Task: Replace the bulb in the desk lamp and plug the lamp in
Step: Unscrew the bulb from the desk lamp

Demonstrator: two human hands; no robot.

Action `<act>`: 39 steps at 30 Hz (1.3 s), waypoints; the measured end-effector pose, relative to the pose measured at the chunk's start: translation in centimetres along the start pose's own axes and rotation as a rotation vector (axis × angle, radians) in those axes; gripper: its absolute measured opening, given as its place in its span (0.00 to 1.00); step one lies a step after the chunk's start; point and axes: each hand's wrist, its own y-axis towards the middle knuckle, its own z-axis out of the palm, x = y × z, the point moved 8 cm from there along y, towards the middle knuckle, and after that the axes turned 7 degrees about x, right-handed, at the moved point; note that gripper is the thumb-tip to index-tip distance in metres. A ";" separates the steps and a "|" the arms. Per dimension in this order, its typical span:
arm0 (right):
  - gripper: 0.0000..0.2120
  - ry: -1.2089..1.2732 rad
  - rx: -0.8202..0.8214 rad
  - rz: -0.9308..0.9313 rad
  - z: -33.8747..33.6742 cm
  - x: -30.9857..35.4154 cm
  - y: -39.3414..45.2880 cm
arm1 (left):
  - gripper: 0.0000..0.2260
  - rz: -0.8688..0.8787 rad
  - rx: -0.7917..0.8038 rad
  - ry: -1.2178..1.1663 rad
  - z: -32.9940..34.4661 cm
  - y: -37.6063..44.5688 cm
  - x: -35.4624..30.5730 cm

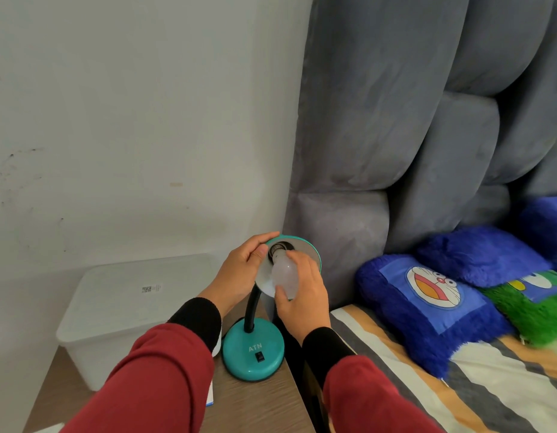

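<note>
Grip: right hand (302, 295) curls round frosted bulb (283, 275), my left hand (243, 273) clasps teal lamp shade (311, 254) rim. Bulb: inside shade, threaded base at socket (278, 246), dome toward me, long axis along socket. Handling: likely light, smooth, fragile; hold at widest glass, gently

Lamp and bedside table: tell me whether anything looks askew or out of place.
The bulb sits tilted, its screw threads exposed outside the socket, so it is not seated. The right hand grips it; the left hand holds the shade. No cord or plug is visible. The lamp base sits near the table's edge.
</note>
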 end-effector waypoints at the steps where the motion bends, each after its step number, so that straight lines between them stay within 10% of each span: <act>1: 0.27 -0.003 0.008 0.009 -0.1 -0.2 0.0 | 0.14 0.001 0.002 0.002 0.1 0.0 0.0; 18: 0.31 -0.107 0.209 0.125 -0.9 0.0 -0.4 | 0.16 -0.002 -0.038 0.148 -0.2 -0.7 -0.7; 29: 0.29 -0.144 0.260 0.255 -3.2 2.6 -2.6 | 0.24 -0.639 0.017 0.960 -5.2 -7.5 2.7; 39: 0.13 -0.134 0.309 0.218 -1.6 6.6 -6.7 | 0.20 -0.743 0.017 1.195 -6.6 -14.0 3.3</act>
